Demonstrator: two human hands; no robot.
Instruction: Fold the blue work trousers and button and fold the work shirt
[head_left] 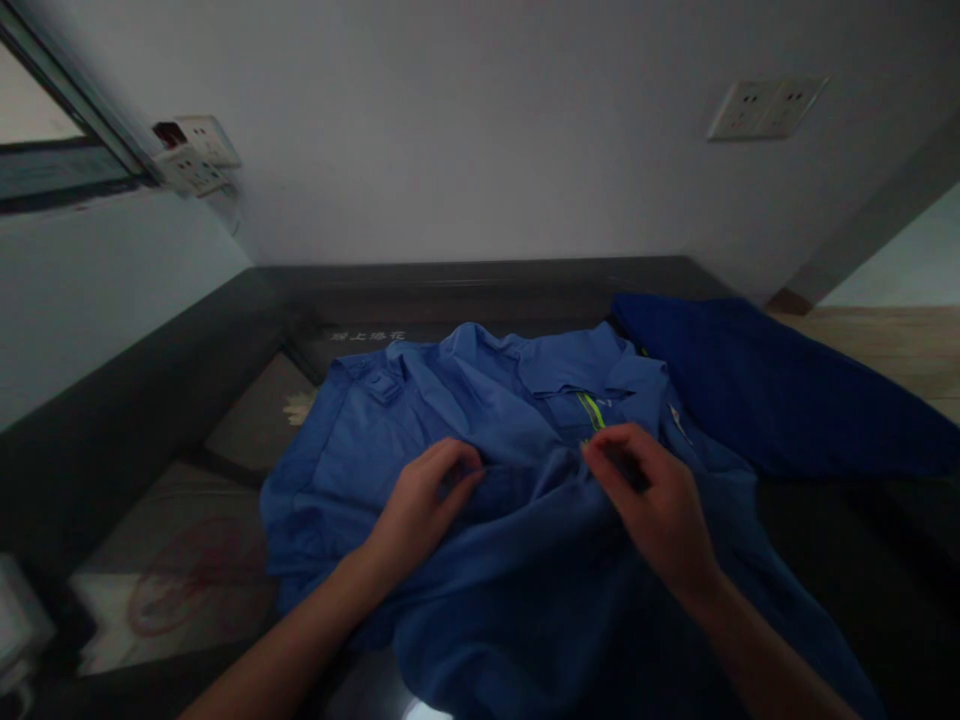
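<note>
A blue work jacket (510, 560) lies rumpled in front of me, with a yellow-green zip strip (591, 410) near a flap on its right part. My left hand (439, 495) has thumb and fingers pinched on the cloth around the middle of the jacket. To the right, just below the zip strip, my right hand (649, 495) pinches a raised fold of the same jacket between thumb and fingertips. The cloth between both hands is lifted into creases. Dim light and slight blur hide the exact edge each hand grips.
A darker blue garment (765, 390) lies at the right, against the jacket. Underneath is a dark table (465, 275) with a raised rim along the wall. Wall sockets (766, 108) sit at the upper right, and a socket with a plugged-in adapter (191, 168) at the upper left.
</note>
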